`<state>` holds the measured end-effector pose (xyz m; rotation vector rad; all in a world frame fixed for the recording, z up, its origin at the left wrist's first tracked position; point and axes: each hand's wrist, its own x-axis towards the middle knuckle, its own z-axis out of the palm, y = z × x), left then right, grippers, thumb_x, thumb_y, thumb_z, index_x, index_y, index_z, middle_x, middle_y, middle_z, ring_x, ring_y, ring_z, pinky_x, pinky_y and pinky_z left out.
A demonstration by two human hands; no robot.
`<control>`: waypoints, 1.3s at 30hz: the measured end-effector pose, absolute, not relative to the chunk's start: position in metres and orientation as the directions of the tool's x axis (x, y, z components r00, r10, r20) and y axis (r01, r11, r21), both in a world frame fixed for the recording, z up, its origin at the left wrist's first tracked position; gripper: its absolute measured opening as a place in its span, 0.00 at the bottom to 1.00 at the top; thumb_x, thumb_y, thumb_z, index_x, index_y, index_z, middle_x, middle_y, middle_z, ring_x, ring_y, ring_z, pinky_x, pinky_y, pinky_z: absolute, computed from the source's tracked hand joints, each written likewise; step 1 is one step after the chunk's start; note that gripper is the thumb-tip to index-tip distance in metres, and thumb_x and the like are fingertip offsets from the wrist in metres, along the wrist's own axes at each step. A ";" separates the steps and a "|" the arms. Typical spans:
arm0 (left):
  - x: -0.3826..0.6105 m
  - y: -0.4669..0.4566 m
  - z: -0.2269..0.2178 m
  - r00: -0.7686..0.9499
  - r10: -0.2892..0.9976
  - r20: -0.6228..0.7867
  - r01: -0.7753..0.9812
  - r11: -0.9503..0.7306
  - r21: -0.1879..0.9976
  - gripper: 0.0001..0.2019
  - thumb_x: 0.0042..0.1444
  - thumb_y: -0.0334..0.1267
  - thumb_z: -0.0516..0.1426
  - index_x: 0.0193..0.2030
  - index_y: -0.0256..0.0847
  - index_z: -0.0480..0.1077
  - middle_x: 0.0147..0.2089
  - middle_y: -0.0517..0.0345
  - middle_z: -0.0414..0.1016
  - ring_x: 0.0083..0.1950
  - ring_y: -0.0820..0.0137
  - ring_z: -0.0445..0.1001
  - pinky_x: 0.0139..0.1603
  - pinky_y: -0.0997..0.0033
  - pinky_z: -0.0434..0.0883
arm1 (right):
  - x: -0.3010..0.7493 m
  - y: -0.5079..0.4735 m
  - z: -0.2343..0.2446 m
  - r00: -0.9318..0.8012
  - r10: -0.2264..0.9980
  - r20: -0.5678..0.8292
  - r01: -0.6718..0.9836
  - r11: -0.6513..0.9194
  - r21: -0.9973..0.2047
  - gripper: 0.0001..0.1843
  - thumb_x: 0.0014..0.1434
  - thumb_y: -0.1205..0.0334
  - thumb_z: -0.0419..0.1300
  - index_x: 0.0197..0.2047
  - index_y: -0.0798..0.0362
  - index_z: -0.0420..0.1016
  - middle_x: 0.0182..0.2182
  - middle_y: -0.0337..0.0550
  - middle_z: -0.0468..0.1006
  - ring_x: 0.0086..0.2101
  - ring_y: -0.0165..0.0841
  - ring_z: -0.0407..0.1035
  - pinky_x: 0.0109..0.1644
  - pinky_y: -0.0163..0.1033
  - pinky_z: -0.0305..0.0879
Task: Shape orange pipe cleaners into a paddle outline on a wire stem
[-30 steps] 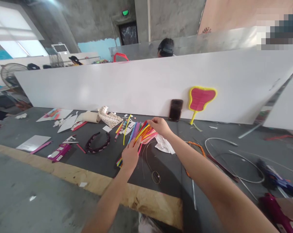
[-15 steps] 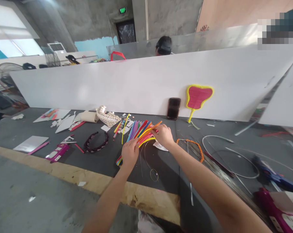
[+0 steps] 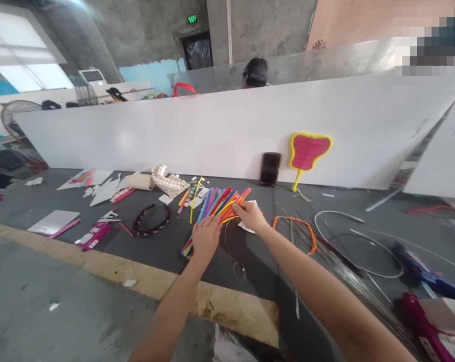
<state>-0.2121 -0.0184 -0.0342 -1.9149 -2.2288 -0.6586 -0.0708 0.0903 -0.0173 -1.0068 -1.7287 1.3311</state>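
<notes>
A bundle of many-coloured pipe cleaners (image 3: 215, 201) lies slantwise on the dark table in front of me. My left hand (image 3: 206, 235) is laid over the near part of the bundle, its fingers curled on the stems. At the right side of the bundle my right hand (image 3: 250, 215) pinches among the orange and yellow pipe cleaners; its fingertips partly cover them. Beneath my right hand shows a piece of white paper (image 3: 247, 226). A thin wire loop (image 3: 239, 270) lies just in front of the hands.
A dark braided headband (image 3: 151, 231) and a pink power strip (image 3: 93, 236) lie left. A phone (image 3: 270, 169) and a red fan with yellow edging (image 3: 310, 151) lean on the white partition (image 3: 212, 130). Right are an orange beaded band (image 3: 306, 229), loose wires (image 3: 340, 271) and pliers (image 3: 431, 276).
My right hand has lowered, and the orange stem it held raised now lies down among the others. My left hand's fingers have spread further over the bundle. The view has shifted slightly left.
</notes>
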 end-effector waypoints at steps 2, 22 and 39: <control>-0.212 -0.017 -0.035 -0.200 0.910 0.362 0.967 0.123 0.223 0.17 0.62 0.35 0.46 0.55 0.43 0.67 0.56 0.50 0.72 0.56 0.63 0.69 0.56 0.58 0.64 | -0.070 0.091 -0.014 -0.384 0.918 0.100 0.151 0.169 -0.974 0.15 0.50 0.49 0.57 0.21 0.52 0.71 0.16 0.33 0.70 0.23 0.30 0.64 0.28 0.33 0.57; -0.199 -0.011 -0.010 -0.245 0.902 0.357 0.932 0.118 0.342 0.19 0.61 0.33 0.47 0.57 0.34 0.63 0.57 0.43 0.69 0.60 0.64 0.65 0.60 0.62 0.60 | 0.043 0.077 0.069 0.197 0.935 0.295 -0.505 0.355 -0.787 0.14 0.55 0.50 0.59 0.30 0.53 0.68 0.20 0.37 0.73 0.16 0.25 0.65 0.20 0.31 0.61; -0.062 -0.025 0.003 0.227 0.918 -0.325 0.282 0.258 0.924 0.12 0.48 0.44 0.59 0.35 0.37 0.72 0.28 0.59 0.74 0.27 0.73 0.71 0.31 0.74 0.68 | 0.122 0.030 -0.004 0.070 0.997 0.042 -0.477 0.071 -0.876 0.13 0.57 0.49 0.56 0.37 0.50 0.68 0.26 0.37 0.76 0.19 0.25 0.65 0.23 0.31 0.61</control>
